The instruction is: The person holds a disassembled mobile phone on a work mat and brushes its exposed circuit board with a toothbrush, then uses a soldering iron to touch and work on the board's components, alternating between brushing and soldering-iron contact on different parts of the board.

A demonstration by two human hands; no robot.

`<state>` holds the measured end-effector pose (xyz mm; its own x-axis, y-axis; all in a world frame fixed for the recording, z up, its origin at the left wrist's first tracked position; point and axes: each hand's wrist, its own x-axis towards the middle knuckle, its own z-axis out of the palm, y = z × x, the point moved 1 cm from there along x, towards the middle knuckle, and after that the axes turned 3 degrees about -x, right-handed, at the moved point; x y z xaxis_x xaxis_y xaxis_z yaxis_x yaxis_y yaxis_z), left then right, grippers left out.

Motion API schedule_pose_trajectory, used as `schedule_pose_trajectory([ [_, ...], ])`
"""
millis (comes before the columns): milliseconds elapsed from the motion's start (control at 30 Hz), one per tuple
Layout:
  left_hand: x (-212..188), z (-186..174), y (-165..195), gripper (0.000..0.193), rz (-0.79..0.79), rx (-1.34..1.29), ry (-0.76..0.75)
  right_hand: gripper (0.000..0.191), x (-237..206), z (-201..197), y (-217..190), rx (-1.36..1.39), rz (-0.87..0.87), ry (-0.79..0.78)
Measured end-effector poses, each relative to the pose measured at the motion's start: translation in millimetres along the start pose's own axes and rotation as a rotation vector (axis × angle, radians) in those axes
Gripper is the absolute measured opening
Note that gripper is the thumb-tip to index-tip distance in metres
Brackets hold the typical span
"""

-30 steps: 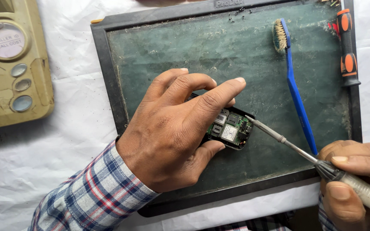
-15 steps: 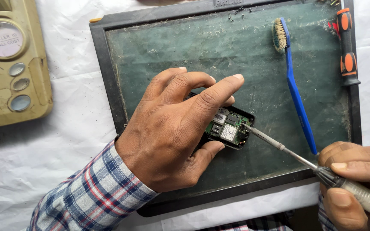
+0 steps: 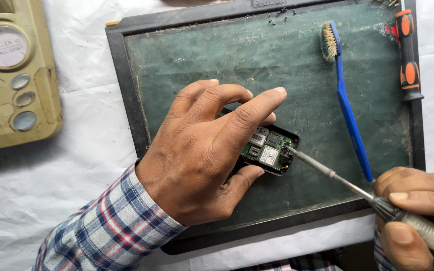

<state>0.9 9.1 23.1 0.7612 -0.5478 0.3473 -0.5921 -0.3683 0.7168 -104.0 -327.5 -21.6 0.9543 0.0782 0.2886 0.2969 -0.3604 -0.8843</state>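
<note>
Head view shows your left hand [image 3: 204, 150] pinning the small black opened phone with its green circuit board [image 3: 267, 150] on the dark green framed mat [image 3: 187, 55], while your right hand [image 3: 418, 216] grips a slim metal screwdriver [image 3: 337, 178] touching its edge.

The left hand [image 3: 202, 155] pins an opened phone [image 3: 269, 150] on the green mat [image 3: 187, 55]; the right hand [image 3: 418, 216] sets a screwdriver [image 3: 337, 178] tip seemingly on a screw.
</note>
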Motion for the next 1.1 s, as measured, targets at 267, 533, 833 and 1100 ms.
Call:
schedule_pose_trajectory([
  [267,0,-1,1,0.092,0.003,0.005,0.001,0.039,0,-11,7,-0.135,-0.022,0.006],
  [533,0,-2,1,0.092,-0.004,0.035,0.0,0.047,-6,-2,27,-0.009,-0.089,0.173],
  [833,0,1,-1,0.093,-0.001,0.095,0.029,0.046,-6,1,25,0.023,-0.101,0.169],
  [1100,-1,3,-3,0.098,-0.02,0.134,0.05,0.035,-5,-3,-1,-0.07,0.064,0.046],
])
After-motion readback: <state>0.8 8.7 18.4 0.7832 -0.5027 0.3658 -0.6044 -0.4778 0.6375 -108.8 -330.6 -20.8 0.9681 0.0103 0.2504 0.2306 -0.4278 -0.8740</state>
